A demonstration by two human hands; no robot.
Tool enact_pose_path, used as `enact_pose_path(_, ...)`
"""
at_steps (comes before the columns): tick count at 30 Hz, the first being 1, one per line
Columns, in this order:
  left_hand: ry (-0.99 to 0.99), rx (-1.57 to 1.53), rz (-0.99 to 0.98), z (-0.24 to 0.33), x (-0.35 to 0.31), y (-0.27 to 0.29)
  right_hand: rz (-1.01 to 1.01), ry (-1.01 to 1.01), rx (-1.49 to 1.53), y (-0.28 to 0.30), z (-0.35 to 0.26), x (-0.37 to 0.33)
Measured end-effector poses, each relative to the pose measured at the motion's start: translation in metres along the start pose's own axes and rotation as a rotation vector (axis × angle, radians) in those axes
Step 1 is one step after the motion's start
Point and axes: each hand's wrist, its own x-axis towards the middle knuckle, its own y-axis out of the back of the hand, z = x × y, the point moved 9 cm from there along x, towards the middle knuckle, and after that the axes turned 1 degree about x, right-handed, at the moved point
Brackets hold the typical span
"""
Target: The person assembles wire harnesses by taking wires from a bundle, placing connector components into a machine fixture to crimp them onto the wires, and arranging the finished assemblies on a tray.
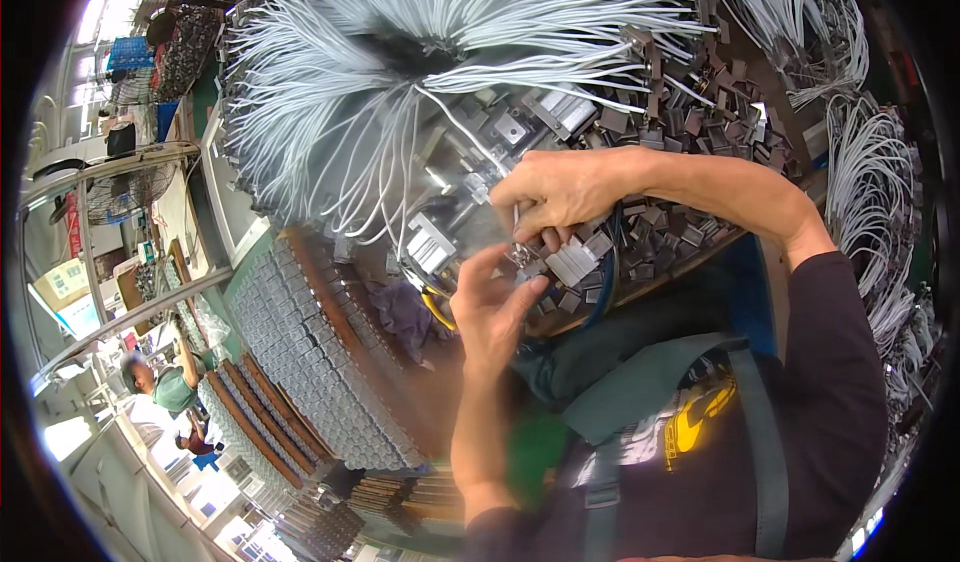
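"Well, what is the largest thing before you?"

"A broad fan of white cables (560, 7) spreads across the top of your view. Next come the rows of stacked grey parts (310, 352) on your left, then a loose heap of small metal pieces (725, 112) on your right."

"And your hands?"

"Your right hand (565, 197) comes in from the right, fingers curled down and inward; I cannot tell whether they pinch anything. Your left hand (490, 307) rises from below, thumb and forefinger parted in a V."

"What lies near them?"

"A ribbed metal block (572, 264) sits just beside your right fingertips. One white cable strand (455, 117) runs down from the fan to your right hand, where its end is hidden."

"The smallest thing?"

"A tiny silvery piece (521, 256), between your left forefinger and your right fingertips. Its shape is too small to make out."

"How would these handle?"

"Probably the piece is light, stiff and slick, best taken by its edges. The strand looks light and springy; hold it close to its end."
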Motion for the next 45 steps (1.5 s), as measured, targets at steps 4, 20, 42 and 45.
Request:
enact_pose_path(4,-0.061,-0.131,0.030,-0.005,-0.002,-0.007,0.087,0.167,-0.025,-0.001,-0.005,-0.004)
enact_pose_path(20,0.183,-0.230,0.270,-0.004,0.048,-0.003,0.369,0.361,-0.642,0.015,-0.034,-0.001)
enact_pose_path(42,-0.308,0.967,0.470,0.045,0.081,0.009,0.337,0.264,-0.976,0.028,-0.024,0.015)
enact_pose_path(45,-0.310,0.998,0.493,0.052,0.078,0.005,0.853,0.343,-1.058,0.095,-0.056,-0.061)
